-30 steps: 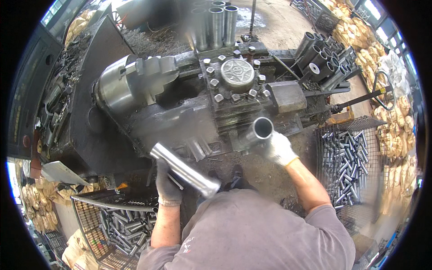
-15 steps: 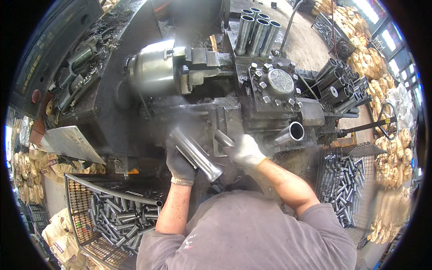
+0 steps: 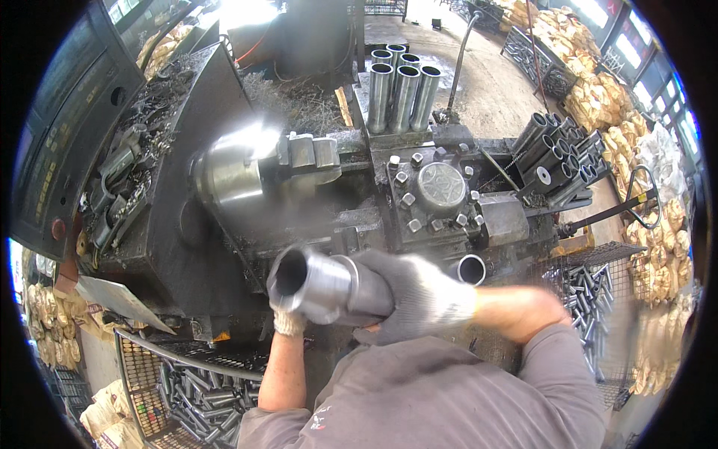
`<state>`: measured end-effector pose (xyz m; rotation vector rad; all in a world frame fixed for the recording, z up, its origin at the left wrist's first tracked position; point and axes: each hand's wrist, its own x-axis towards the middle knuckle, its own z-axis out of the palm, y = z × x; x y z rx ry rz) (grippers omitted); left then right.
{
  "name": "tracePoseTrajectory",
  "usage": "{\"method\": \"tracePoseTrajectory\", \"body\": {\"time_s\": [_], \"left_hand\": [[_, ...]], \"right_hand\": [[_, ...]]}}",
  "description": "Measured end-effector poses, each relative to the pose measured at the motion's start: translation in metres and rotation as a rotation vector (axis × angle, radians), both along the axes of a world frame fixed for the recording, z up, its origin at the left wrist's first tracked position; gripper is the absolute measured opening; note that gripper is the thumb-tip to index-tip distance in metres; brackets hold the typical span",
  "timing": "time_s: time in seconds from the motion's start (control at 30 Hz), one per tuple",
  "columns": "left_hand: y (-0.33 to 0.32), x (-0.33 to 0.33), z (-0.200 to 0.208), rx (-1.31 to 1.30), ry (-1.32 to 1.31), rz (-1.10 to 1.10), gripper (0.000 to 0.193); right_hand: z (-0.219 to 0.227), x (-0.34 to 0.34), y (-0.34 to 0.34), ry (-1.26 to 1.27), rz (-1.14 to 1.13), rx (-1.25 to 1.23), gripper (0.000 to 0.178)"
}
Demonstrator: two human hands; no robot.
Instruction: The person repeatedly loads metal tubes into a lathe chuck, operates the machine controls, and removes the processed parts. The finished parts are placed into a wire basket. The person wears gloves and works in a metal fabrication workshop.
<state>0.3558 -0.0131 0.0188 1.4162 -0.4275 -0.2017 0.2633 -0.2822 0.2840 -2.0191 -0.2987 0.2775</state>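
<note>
A steel tube (image 3: 336,288) with a stepped collar is held above the front of the lathe, its open end tilted toward the upper left. My right hand (image 3: 419,295), in a grey-and-white work glove, wraps around the tube's right end. Under its open end is my left hand (image 3: 290,322); only the glove's cuff shows plainly, and the tube hides the fingers. Beyond the hands are the lathe chuck (image 3: 232,168) and the square tool post (image 3: 437,194) with its round cap and several bolts. Another tube (image 3: 471,269) stands just past my right wrist.
Several upright tubes (image 3: 404,97) stand behind the tool post. More tubes (image 3: 561,161) lie stacked at the right. A wire basket (image 3: 142,382) of short tubes is at lower left, and another basket (image 3: 621,258) is at right. A long handle (image 3: 609,213) juts out to the right.
The tube has turned, its open end now facing up and left. My right hand has moved left onto it. The short bar it held is out of sight. The view has shifted.
</note>
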Motion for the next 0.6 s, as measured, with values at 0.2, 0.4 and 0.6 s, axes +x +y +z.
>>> {"method": "tracePoseTrajectory", "body": {"time_s": [0.2,0.4,0.6], "left_hand": [[0.03,-0.021,-0.037,0.619,0.168,0.38,0.051],[0.053,-0.102,-0.006,-0.105,0.722,0.754,0.04],[0.148,-0.134,-0.057,-0.213,0.641,1.158,0.036]], "right_hand": [[0.048,0.154,-0.086,-0.54,0.078,-0.843,0.078],[-0.04,0.252,-0.133,-0.207,0.17,-1.255,0.043],[-0.08,0.272,-0.093,-0.003,0.216,-1.068,0.046]]}}
